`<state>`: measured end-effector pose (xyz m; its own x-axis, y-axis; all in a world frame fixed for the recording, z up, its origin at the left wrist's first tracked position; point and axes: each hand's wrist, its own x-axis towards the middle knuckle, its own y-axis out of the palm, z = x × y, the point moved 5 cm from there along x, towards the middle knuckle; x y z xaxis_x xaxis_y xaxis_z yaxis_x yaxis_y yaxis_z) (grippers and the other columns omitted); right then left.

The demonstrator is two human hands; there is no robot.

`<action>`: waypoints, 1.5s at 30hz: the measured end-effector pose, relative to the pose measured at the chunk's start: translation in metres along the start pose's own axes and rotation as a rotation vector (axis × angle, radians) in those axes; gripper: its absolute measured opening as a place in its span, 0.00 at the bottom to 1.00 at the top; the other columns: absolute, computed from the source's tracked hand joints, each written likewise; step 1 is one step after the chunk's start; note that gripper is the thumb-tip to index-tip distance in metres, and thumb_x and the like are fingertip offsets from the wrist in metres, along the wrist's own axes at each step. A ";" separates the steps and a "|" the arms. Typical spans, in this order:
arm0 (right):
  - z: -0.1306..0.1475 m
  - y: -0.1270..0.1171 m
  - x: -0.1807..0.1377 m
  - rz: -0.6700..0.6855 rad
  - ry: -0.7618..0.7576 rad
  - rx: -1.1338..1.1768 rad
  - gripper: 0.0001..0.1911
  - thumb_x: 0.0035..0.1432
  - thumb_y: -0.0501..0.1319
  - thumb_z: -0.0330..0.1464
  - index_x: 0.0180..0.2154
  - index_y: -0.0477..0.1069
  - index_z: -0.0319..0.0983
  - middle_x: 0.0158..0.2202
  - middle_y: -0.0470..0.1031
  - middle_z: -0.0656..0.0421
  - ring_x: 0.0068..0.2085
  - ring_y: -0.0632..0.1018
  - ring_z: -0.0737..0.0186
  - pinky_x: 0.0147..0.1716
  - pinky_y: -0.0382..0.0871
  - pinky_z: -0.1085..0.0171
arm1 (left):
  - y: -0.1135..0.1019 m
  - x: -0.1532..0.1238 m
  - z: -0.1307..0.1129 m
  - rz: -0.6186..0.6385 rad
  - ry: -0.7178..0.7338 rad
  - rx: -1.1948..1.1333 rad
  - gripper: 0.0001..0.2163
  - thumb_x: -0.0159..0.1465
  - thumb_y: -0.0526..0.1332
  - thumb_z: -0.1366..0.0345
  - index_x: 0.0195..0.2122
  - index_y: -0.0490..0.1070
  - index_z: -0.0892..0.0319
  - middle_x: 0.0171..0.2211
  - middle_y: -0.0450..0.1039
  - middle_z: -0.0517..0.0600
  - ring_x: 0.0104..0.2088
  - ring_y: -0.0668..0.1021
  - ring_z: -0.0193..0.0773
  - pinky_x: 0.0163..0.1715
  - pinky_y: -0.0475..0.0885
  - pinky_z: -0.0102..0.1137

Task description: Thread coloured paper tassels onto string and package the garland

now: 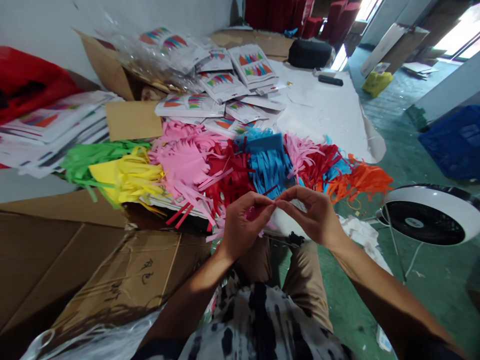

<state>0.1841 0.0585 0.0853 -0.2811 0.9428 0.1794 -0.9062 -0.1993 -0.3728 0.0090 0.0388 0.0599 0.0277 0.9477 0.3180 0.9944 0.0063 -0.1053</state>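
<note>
Pinching one pink tassel [252, 213], two hands [243, 225] [314, 216]

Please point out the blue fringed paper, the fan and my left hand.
blue fringed paper [267, 159]: head view, middle of its strips.
fan [425, 221]: head view, centre of black grille.
left hand [240, 227]: head view, back of the hand.

Daylight pours in from the windows [459, 35] beyond the table's far right corner, and there it blows out to white glare. The paper fringes [232, 165] along the near edge are evenly lit and sharp. Your forearms darken toward the bottom. The wide lens bends everything at the frame's edges, stretching the fan [427, 215].
</note>
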 end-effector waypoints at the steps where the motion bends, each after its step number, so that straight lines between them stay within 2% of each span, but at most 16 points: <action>1: 0.000 0.000 -0.001 -0.009 0.000 -0.001 0.11 0.66 0.70 0.44 0.40 0.82 0.43 0.39 0.84 0.59 0.40 0.83 0.59 0.43 0.78 0.62 | 0.001 0.000 0.001 0.002 -0.019 -0.005 0.06 0.69 0.69 0.61 0.39 0.80 0.57 0.36 0.80 0.49 0.37 0.80 0.36 0.39 0.74 0.30; 9: -0.010 0.004 -0.004 -0.016 0.042 0.074 0.15 0.64 0.70 0.47 0.41 0.82 0.42 0.40 0.84 0.56 0.42 0.84 0.57 0.46 0.79 0.59 | 0.004 -0.002 0.002 -0.037 -0.015 0.006 0.06 0.69 0.69 0.60 0.38 0.80 0.57 0.36 0.81 0.49 0.38 0.81 0.37 0.40 0.76 0.30; 15: -0.015 -0.001 -0.005 -0.072 0.055 0.068 0.12 0.61 0.73 0.44 0.40 0.82 0.43 0.38 0.84 0.58 0.40 0.83 0.59 0.43 0.78 0.61 | 0.005 -0.003 0.012 0.001 -0.131 -0.043 0.09 0.67 0.71 0.57 0.40 0.82 0.57 0.36 0.83 0.49 0.37 0.82 0.38 0.40 0.76 0.30; 23: -0.025 0.005 -0.005 0.004 0.091 0.173 0.15 0.61 0.73 0.45 0.42 0.83 0.42 0.42 0.85 0.56 0.43 0.84 0.57 0.47 0.80 0.58 | 0.008 -0.003 0.016 0.000 -0.191 -0.108 0.10 0.66 0.72 0.56 0.38 0.82 0.58 0.31 0.81 0.48 0.31 0.79 0.35 0.32 0.73 0.28; 25: -0.028 0.002 -0.005 -0.026 0.078 0.175 0.14 0.62 0.72 0.45 0.43 0.83 0.43 0.43 0.85 0.56 0.44 0.84 0.58 0.47 0.79 0.58 | 0.008 -0.002 0.018 0.005 -0.190 -0.113 0.11 0.66 0.71 0.55 0.37 0.82 0.58 0.31 0.80 0.47 0.30 0.79 0.35 0.32 0.72 0.28; 29: -0.026 -0.006 -0.005 -0.138 0.056 0.092 0.12 0.64 0.70 0.45 0.38 0.81 0.43 0.36 0.83 0.59 0.37 0.81 0.60 0.40 0.75 0.61 | 0.010 0.000 0.015 0.058 -0.138 -0.050 0.11 0.67 0.70 0.54 0.40 0.81 0.57 0.34 0.81 0.48 0.34 0.81 0.36 0.37 0.74 0.29; 32: -0.014 -0.006 -0.008 -0.126 -0.004 -0.071 0.11 0.66 0.68 0.43 0.37 0.80 0.42 0.34 0.81 0.59 0.37 0.79 0.60 0.41 0.73 0.60 | 0.014 0.001 0.009 0.124 -0.061 0.032 0.12 0.70 0.67 0.54 0.47 0.80 0.56 0.39 0.82 0.49 0.38 0.82 0.37 0.41 0.75 0.30; 34: -0.007 -0.005 -0.011 -0.108 -0.047 -0.140 0.11 0.68 0.66 0.42 0.37 0.78 0.41 0.34 0.80 0.58 0.37 0.78 0.59 0.42 0.72 0.59 | 0.017 0.000 0.007 0.180 -0.028 0.077 0.11 0.72 0.64 0.55 0.46 0.80 0.56 0.38 0.82 0.49 0.37 0.81 0.37 0.40 0.73 0.29; 36: -0.007 -0.006 -0.015 -0.148 -0.045 -0.124 0.11 0.69 0.64 0.41 0.37 0.77 0.41 0.35 0.79 0.58 0.38 0.78 0.60 0.42 0.72 0.59 | 0.017 -0.002 0.009 0.217 -0.036 0.097 0.12 0.74 0.62 0.55 0.42 0.81 0.57 0.35 0.81 0.48 0.34 0.80 0.36 0.36 0.71 0.28; 40: -0.021 -0.011 -0.022 -0.288 0.054 0.082 0.13 0.68 0.65 0.45 0.40 0.77 0.42 0.37 0.80 0.57 0.38 0.79 0.59 0.38 0.74 0.61 | 0.014 -0.006 0.016 0.224 -0.094 0.087 0.14 0.73 0.62 0.53 0.41 0.80 0.58 0.32 0.79 0.47 0.32 0.77 0.35 0.32 0.68 0.27; 43: -0.028 0.000 -0.023 -0.171 0.084 0.171 0.17 0.65 0.68 0.48 0.46 0.80 0.43 0.41 0.81 0.56 0.39 0.80 0.60 0.37 0.75 0.62 | 0.014 -0.007 0.017 0.222 -0.142 0.001 0.16 0.73 0.61 0.51 0.42 0.80 0.58 0.30 0.76 0.46 0.29 0.74 0.34 0.29 0.66 0.27; 45: -0.031 0.006 -0.020 -0.069 0.077 0.168 0.18 0.65 0.68 0.48 0.46 0.83 0.43 0.39 0.81 0.56 0.36 0.79 0.62 0.33 0.74 0.63 | 0.018 -0.008 0.017 0.254 -0.151 -0.021 0.16 0.74 0.60 0.50 0.43 0.79 0.58 0.31 0.76 0.46 0.29 0.73 0.34 0.29 0.65 0.27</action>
<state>0.1937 0.0464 0.0514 -0.1972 0.9721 0.1271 -0.9643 -0.1690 -0.2037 0.0245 0.0368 0.0390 0.2622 0.9548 0.1400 0.9595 -0.2426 -0.1431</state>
